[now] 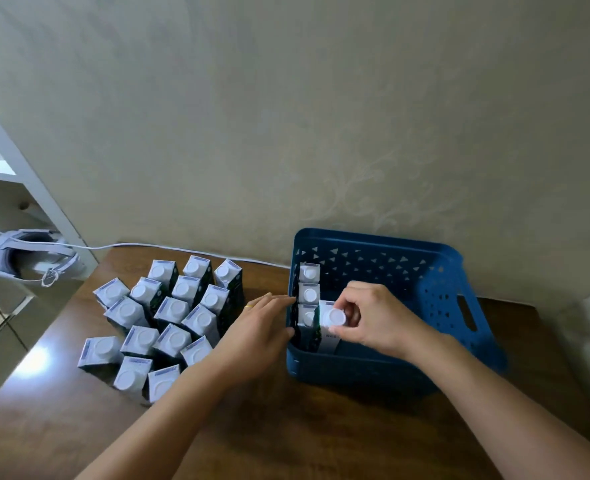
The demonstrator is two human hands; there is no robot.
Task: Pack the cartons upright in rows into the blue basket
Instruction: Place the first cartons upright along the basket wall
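Landmark: blue basket (pixel 383 367), standing on the wooden table (pixel 286 438) against the wall (pixel 286 98).

Far left of the basket, a grey headset (pixel 27 259) lies off the table edge; its white cable (pixel 169 249) runs along the wall toward the basket. The headset's near side is hard to make out.

Left of the basket, a cluster of upright cartons (pixel 169 313) with white caps stands on the table. The left forearm hides the nearest cartons in part.

The left hand (pixel 255 334) rests against the basket's left wall, fingers nearly straight, gripping nothing. A ring shows on 1 finger.

Inside the basket, 3 cartons (pixel 310 294) stand upright in a row along the left wall. Just beside the nearest, the right hand (pixel 373 317) pinches a 4th carton (pixel 333 322) at its cap end; this carton is tilted and its lower body is hidden by the basket's near wall.
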